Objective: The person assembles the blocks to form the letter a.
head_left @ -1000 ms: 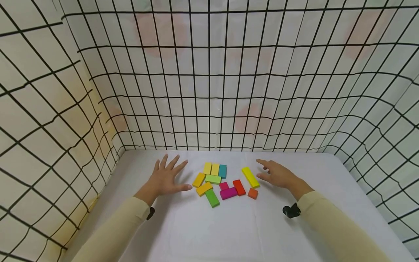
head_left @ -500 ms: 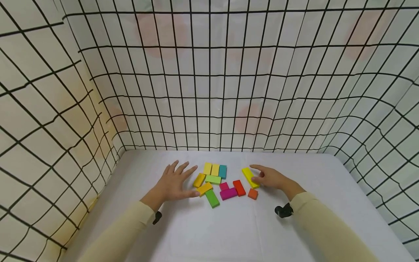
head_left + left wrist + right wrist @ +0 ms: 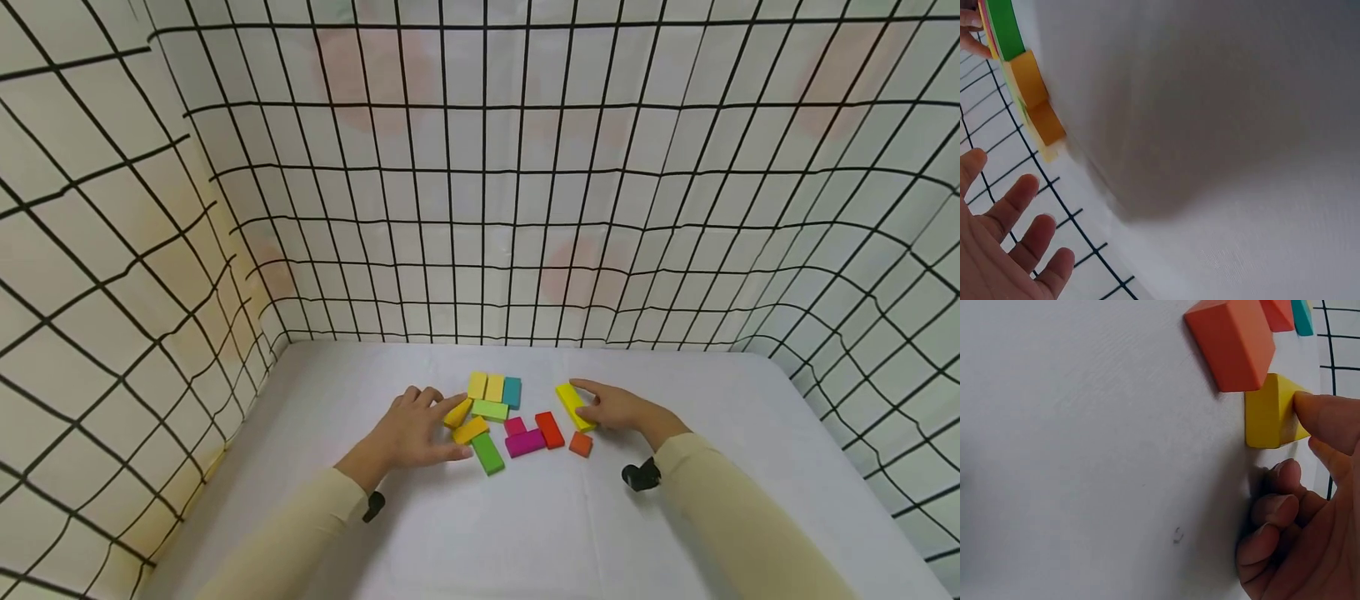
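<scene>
In the head view, my right hand (image 3: 622,410) has its thumb on the long yellow block (image 3: 573,407) and its index finger at that block's far end. Close up in the right wrist view, the thumb lies on the yellow block (image 3: 1266,415) while the other fingers curl beside it on the table. My left hand (image 3: 412,429) hovers with spread, slightly bent fingers around two amber blocks (image 3: 470,430). Its index fingertip overlaps the farther amber one; whether it touches is unclear. The thumb tip is close to the green block (image 3: 488,454). Between those fingers nothing is held.
Light yellow blocks (image 3: 477,386), a teal block (image 3: 512,392) and a light green block (image 3: 491,410) lie together. Nearer are magenta (image 3: 525,443), red (image 3: 550,430) and orange (image 3: 581,443) blocks. Black wire mesh (image 3: 483,225) encloses the white table (image 3: 480,533) at back and sides.
My left hand has moved right and toward me, bringing its fingers to the amber blocks. My right hand has moved left onto the long yellow block. The blocks keep their places.
</scene>
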Action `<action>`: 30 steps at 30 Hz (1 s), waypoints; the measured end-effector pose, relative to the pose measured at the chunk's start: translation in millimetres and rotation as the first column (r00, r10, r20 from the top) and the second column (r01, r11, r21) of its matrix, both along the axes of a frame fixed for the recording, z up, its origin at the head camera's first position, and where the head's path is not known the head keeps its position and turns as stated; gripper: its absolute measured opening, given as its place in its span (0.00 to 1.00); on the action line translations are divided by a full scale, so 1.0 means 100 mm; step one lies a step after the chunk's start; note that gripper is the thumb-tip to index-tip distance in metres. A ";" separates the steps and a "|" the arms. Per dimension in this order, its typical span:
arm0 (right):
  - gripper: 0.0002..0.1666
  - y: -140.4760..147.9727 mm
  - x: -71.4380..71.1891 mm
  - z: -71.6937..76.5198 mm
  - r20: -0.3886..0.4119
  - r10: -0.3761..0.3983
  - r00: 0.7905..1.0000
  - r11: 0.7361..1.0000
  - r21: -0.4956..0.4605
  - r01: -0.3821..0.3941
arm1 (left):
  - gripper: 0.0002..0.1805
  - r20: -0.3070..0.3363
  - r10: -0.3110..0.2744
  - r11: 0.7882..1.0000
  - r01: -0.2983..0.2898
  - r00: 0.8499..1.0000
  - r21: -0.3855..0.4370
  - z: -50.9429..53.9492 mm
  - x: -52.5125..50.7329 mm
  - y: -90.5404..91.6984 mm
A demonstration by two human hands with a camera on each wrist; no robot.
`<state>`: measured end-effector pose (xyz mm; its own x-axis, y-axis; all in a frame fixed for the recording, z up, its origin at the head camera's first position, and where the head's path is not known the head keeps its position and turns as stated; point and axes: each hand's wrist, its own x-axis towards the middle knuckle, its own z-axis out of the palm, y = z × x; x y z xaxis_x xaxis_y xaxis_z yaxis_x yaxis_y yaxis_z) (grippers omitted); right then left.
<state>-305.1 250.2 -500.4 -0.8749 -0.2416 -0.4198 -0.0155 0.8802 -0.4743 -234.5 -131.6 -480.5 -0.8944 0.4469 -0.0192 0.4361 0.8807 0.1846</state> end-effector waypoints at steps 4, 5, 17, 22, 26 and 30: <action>0.44 -0.02 -0.01 0.05 0.019 0.021 1.000 1.000 0.000 -0.021 | 0.50 0.019 -0.057 0.998 0.057 0.998 0.035 -0.01 0.02 0.10; 0.43 -0.02 -0.01 0.06 0.021 0.027 0.999 1.000 -0.001 -0.027 | 0.49 0.028 -0.072 0.996 0.071 0.997 0.050 -0.01 0.03 0.13; 0.41 -0.05 0.01 0.06 0.017 -0.024 1.000 0.999 -0.023 0.024 | 0.35 0.060 -0.196 0.966 0.182 0.979 0.182 -0.09 0.12 0.53; 0.41 -0.07 0.00 0.06 0.030 -0.059 0.998 0.998 -0.025 0.059 | 0.26 0.045 -0.205 0.967 0.195 0.978 0.163 -0.11 0.14 0.76; 0.42 -0.08 -0.01 0.08 0.032 -0.061 0.998 0.998 -0.012 0.062 | 0.24 0.023 -0.227 0.963 0.221 0.974 0.156 -0.06 0.14 0.99; 0.41 -0.08 0.01 0.10 0.030 -0.071 0.997 0.997 -0.011 0.071 | 0.21 0.002 -0.266 0.946 0.260 0.964 0.191 -0.02 0.11 1.24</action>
